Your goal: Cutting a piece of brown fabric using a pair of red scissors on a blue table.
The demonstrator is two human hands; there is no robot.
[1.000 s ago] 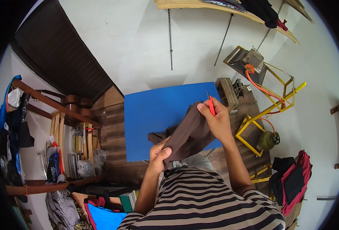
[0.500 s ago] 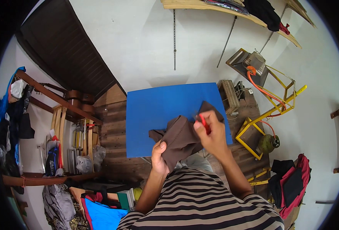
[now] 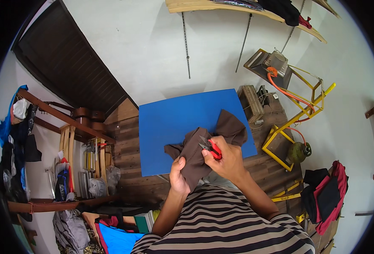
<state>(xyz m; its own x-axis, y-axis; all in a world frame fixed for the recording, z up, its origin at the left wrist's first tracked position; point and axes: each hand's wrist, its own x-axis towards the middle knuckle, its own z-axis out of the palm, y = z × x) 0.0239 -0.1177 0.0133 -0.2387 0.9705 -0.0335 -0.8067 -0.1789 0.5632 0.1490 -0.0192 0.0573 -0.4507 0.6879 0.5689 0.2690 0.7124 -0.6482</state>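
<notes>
A brown cloth garment [image 3: 194, 157] is bunched over the near part of a blue table [image 3: 170, 114], one piece of it spread toward the right edge. My left hand [image 3: 179, 176] grips its near left side, thumb on top and the fingers hidden beneath the fabric. In my right hand [image 3: 228, 160] is a pair of small red-handled thread snips [image 3: 215, 150]. Their two metal blades are parted and point left, over a seam line in the cloth. Whether the tips touch the fabric I cannot tell.
On the right a yellow metal frame [image 3: 299, 123] stands by a green gas cylinder [image 3: 299, 151] with an orange hose. A wooden crate [image 3: 251, 103] sits beyond the table's right edge. To the left are wooden racks [image 3: 68, 111] with clothes; folded garments [image 3: 328, 197] lie at lower right.
My right hand has come left and slightly down, bringing the snips from beside the cloth to over its seam. The blades, blurred before, now show plainly. My left hand keeps its hold.
</notes>
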